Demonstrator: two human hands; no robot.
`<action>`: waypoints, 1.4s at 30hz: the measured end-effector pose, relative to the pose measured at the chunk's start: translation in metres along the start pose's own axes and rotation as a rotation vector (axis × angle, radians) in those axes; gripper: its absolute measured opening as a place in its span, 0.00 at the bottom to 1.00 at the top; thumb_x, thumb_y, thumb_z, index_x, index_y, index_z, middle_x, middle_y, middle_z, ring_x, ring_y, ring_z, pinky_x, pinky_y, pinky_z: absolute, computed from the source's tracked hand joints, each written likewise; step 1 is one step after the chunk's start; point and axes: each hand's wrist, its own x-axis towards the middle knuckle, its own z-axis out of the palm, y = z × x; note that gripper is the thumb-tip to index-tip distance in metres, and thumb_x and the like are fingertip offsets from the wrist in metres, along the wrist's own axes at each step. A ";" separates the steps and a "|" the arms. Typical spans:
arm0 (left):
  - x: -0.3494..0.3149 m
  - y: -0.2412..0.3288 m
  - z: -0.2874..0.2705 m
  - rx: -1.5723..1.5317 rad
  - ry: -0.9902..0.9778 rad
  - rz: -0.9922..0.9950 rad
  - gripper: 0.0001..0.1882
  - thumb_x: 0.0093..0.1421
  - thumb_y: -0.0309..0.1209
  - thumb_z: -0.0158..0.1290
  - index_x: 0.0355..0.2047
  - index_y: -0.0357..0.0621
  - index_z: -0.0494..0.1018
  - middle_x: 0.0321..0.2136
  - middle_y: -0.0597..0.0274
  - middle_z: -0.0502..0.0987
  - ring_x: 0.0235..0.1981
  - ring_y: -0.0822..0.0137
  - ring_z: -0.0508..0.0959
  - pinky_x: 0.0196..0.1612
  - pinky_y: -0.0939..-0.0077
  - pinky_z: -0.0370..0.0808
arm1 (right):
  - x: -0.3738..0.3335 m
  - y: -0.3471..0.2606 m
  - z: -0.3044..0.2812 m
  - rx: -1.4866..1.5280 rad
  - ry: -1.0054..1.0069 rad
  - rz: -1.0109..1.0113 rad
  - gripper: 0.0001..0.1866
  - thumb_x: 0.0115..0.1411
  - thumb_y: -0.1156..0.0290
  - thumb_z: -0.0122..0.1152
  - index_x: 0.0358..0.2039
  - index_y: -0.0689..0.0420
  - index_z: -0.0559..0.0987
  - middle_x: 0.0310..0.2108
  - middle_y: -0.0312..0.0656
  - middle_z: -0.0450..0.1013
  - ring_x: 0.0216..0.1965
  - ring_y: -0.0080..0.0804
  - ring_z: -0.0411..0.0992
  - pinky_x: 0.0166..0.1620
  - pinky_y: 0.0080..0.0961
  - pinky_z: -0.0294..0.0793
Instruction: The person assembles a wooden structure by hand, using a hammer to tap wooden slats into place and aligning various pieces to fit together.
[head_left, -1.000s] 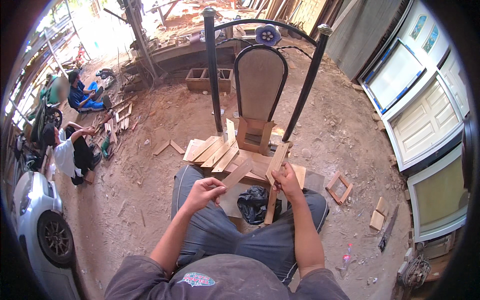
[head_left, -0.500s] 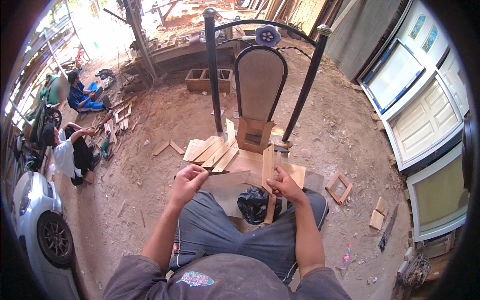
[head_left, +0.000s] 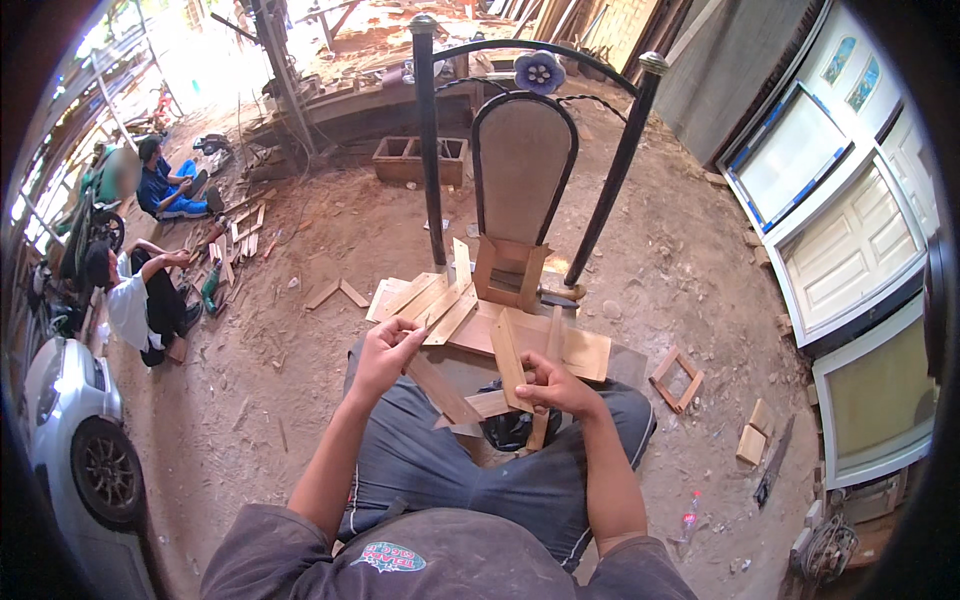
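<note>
I sit on a dirt floor with my knees apart. My left hand (head_left: pixel 385 352) pinches the upper end of a flat wooden strip (head_left: pixel 440 388) that slants down to the right. My right hand (head_left: pixel 553 383) grips another wooden strip (head_left: pixel 504 357), which stands nearly upright and crosses a third piece by my fingers. Just beyond my hands lies a pile of cut wooden slats (head_left: pixel 432 303) on a flat board (head_left: pixel 580 349). A small open wooden box frame (head_left: pixel 508 271) stands behind the pile.
A black metal bed-head frame (head_left: pixel 528 150) with an arched panel stands ahead. Two people sit at far left among wood scraps (head_left: pixel 235 240). A car wheel (head_left: pixel 105 472) is at lower left. White doors (head_left: pixel 850 250) lean at right; a small square frame (head_left: pixel 676 378) lies nearby.
My left hand, which was empty and raised, now holds a slanted wooden strip. My right hand has lowered its strip and drawn closer to my lap.
</note>
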 end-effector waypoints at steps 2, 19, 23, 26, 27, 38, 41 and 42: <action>0.005 -0.007 0.008 0.018 -0.023 -0.001 0.09 0.69 0.33 0.58 0.38 0.39 0.76 0.18 0.79 0.70 0.18 0.87 0.64 0.21 0.85 0.58 | -0.001 -0.001 0.001 0.004 -0.018 0.022 0.26 0.67 0.66 0.65 0.60 0.54 0.64 0.30 0.30 0.73 0.24 0.13 0.66 0.25 0.13 0.64; 0.047 -0.043 0.044 0.110 0.108 0.031 0.10 0.69 0.33 0.56 0.39 0.37 0.76 0.29 0.67 0.79 0.30 0.79 0.75 0.36 0.81 0.72 | 0.012 0.018 -0.008 0.024 0.091 -0.020 0.25 0.67 0.66 0.65 0.59 0.54 0.64 0.30 0.31 0.75 0.21 0.13 0.67 0.22 0.14 0.63; 0.058 -0.051 0.047 0.072 0.075 0.076 0.10 0.70 0.36 0.56 0.39 0.41 0.74 0.27 0.69 0.77 0.23 0.82 0.71 0.27 0.84 0.68 | 0.010 0.009 -0.006 0.022 0.073 -0.001 0.25 0.67 0.66 0.65 0.58 0.54 0.64 0.31 0.32 0.75 0.21 0.13 0.66 0.23 0.14 0.63; 0.068 -0.050 0.051 0.063 0.011 0.050 0.10 0.70 0.35 0.56 0.40 0.41 0.74 0.27 0.70 0.77 0.22 0.81 0.71 0.26 0.84 0.67 | 0.011 0.009 -0.010 0.016 0.066 0.005 0.25 0.68 0.64 0.65 0.57 0.54 0.63 0.31 0.33 0.75 0.21 0.15 0.66 0.23 0.15 0.63; 0.071 -0.050 0.054 0.042 -0.002 0.047 0.10 0.70 0.35 0.56 0.40 0.41 0.74 0.27 0.70 0.77 0.22 0.81 0.71 0.26 0.84 0.67 | 0.011 0.013 -0.012 0.007 0.070 0.010 0.24 0.68 0.64 0.65 0.57 0.54 0.63 0.31 0.32 0.75 0.21 0.15 0.66 0.22 0.15 0.63; 0.086 -0.060 0.066 -0.019 -0.048 -0.032 0.09 0.70 0.34 0.56 0.40 0.41 0.74 0.27 0.68 0.77 0.24 0.80 0.72 0.29 0.83 0.70 | 0.012 0.019 -0.016 0.002 0.095 0.015 0.25 0.67 0.64 0.65 0.58 0.55 0.64 0.30 0.33 0.76 0.20 0.17 0.68 0.21 0.15 0.63; 0.094 -0.070 0.063 -0.024 0.096 0.077 0.09 0.69 0.34 0.57 0.41 0.41 0.75 0.27 0.69 0.77 0.25 0.78 0.73 0.31 0.83 0.70 | 0.015 0.027 -0.018 -0.026 0.138 -0.013 0.25 0.67 0.64 0.65 0.58 0.55 0.63 0.29 0.34 0.77 0.19 0.17 0.69 0.20 0.16 0.64; 0.100 -0.068 0.052 0.094 0.216 0.143 0.09 0.68 0.34 0.58 0.40 0.41 0.76 0.28 0.68 0.77 0.26 0.77 0.75 0.30 0.81 0.72 | 0.017 0.027 -0.020 -0.052 0.175 -0.010 0.25 0.67 0.64 0.65 0.57 0.55 0.63 0.29 0.34 0.77 0.19 0.18 0.69 0.20 0.16 0.64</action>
